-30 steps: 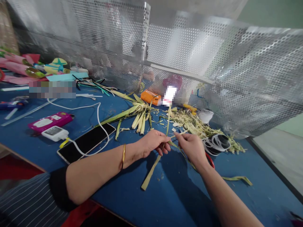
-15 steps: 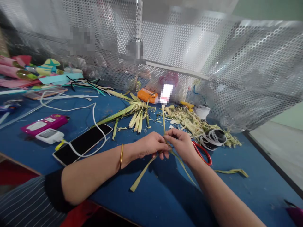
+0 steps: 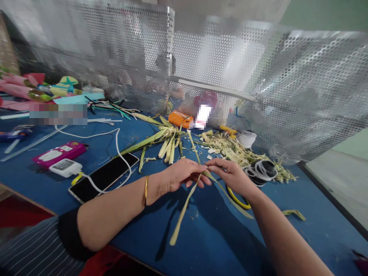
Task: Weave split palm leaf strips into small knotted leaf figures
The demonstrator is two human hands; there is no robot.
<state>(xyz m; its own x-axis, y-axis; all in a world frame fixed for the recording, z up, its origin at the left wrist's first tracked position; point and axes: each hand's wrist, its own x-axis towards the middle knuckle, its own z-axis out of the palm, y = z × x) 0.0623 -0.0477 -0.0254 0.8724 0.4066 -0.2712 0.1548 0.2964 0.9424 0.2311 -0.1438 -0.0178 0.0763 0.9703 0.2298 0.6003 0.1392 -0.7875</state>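
Observation:
Two narrow strips of dried green-yellow leaf cross between my fingers. The long strip (image 3: 194,146) runs from above my hands down toward the lower right, and the other strip (image 3: 184,209) hangs down to the left. My left hand (image 3: 186,173) pinches the crossing with thumb and forefinger, its other fingers loosely bent underneath. My right hand (image 3: 230,174) has thumb and forefinger closed on the strips at the same spot, fingertips meeting the left ones. A yellow scissor-like handle loop (image 3: 238,200) lies under my right hand, partly hidden.
Leaf bundles (image 3: 169,140) and a heap of shredded scraps (image 3: 227,147) lie behind my hands. A black spool (image 3: 263,170) with white cord is at right. A black phone (image 3: 105,176), white cable (image 3: 117,142) and magenta device (image 3: 59,154) lie left. A perforated screen (image 3: 212,57) stands behind.
My hands have shifted slightly right, and my right hand has turned flatter. The upper end of the long strip has swung left; the hanging strip now reaches lower. The loop showing by my right hand looked red before.

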